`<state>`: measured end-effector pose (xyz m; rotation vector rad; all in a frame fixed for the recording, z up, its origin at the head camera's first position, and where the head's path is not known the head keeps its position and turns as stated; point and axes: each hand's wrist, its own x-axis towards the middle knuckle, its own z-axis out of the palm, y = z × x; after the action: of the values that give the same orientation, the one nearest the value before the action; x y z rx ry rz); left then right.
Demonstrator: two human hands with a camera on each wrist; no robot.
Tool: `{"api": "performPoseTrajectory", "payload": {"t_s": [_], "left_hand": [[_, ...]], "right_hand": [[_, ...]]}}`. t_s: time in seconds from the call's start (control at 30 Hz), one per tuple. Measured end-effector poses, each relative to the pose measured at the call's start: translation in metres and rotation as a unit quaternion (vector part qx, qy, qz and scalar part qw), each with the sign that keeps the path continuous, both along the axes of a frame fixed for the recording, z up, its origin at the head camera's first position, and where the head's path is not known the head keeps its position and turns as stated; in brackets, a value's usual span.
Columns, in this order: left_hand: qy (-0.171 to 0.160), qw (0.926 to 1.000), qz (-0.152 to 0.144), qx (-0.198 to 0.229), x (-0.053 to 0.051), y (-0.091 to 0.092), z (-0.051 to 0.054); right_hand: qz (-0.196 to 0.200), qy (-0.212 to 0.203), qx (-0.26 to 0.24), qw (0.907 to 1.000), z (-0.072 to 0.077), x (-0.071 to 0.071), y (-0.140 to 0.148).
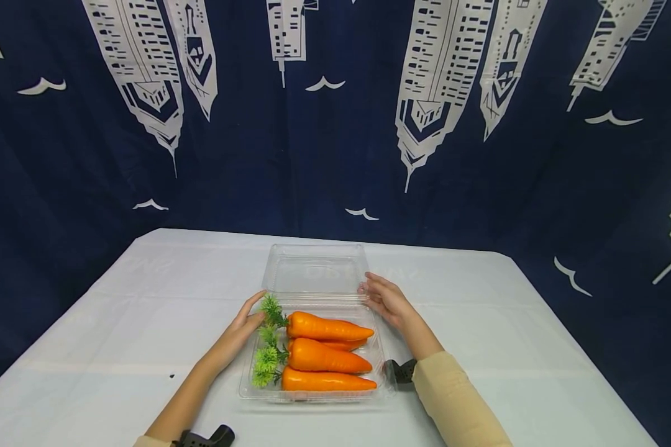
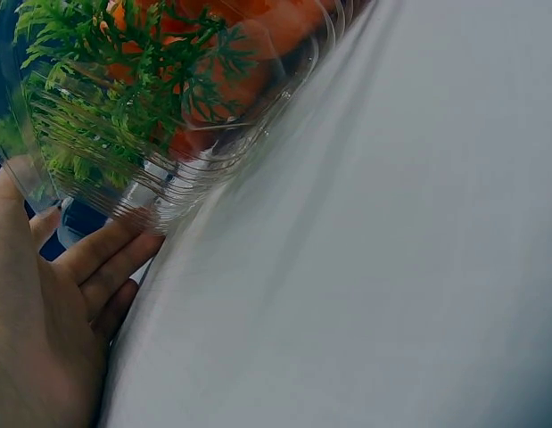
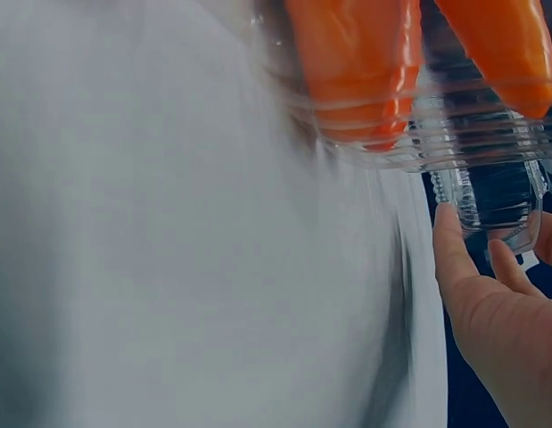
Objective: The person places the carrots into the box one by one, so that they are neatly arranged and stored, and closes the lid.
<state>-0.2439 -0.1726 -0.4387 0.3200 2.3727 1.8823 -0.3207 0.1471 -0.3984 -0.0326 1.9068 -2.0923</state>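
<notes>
A clear plastic clamshell container [image 1: 246,392] lies unfolded on the table, its lid [image 1: 313,268] leaning back at the far side. Several orange carrots [image 1: 327,361] with green leafy tops [image 1: 265,360] lie side by side in the base, tops to the left. At the base's far left corner my left hand [image 1: 239,332] touches the ridged plastic [image 2: 182,192] with fairly straight fingers [image 2: 106,254]. Across from it, my right hand [image 1: 388,304] holds the lid's near right corner, with fingers [image 3: 449,236] and thumb on either side of the plastic. Part of its grip is cut off in the right wrist view.
A white cloth [image 1: 117,347] covers the table, with a small dark speck [image 1: 171,375] at left. Behind hangs a dark blue curtain [image 1: 335,143] printed with white buildings. Black wrist devices [image 1: 405,371] sit on both forearms, the right one beside the container.
</notes>
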Motion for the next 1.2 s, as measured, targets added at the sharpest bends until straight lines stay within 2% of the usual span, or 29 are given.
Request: {"api": "performPoseTrajectory", "payload": {"t_s": [0.3,0.5,0.67,0.83,1.2], "left_hand": [[-0.011,0.9994,0.016,-0.028,0.000,0.001,0.000],[-0.017,0.9991,0.021,-0.033,0.000,0.001,0.001],[-0.019,0.9988,0.026,-0.035,0.000,0.001,0.000],[-0.018,0.9986,0.028,-0.040,0.001,0.002,-0.001],[-0.013,0.9985,0.031,-0.044,0.001,0.002,-0.001]], "right_hand": [[-0.016,0.003,-0.020,0.9997,0.002,0.000,0.000],[-0.028,0.002,-0.063,0.9976,0.005,0.000,0.000],[-0.021,0.016,-0.097,0.9950,0.007,0.001,0.001],[-0.026,0.031,-0.109,0.9932,0.006,0.002,0.002],[-0.006,0.071,-0.143,0.9872,0.010,0.004,0.004]]}}
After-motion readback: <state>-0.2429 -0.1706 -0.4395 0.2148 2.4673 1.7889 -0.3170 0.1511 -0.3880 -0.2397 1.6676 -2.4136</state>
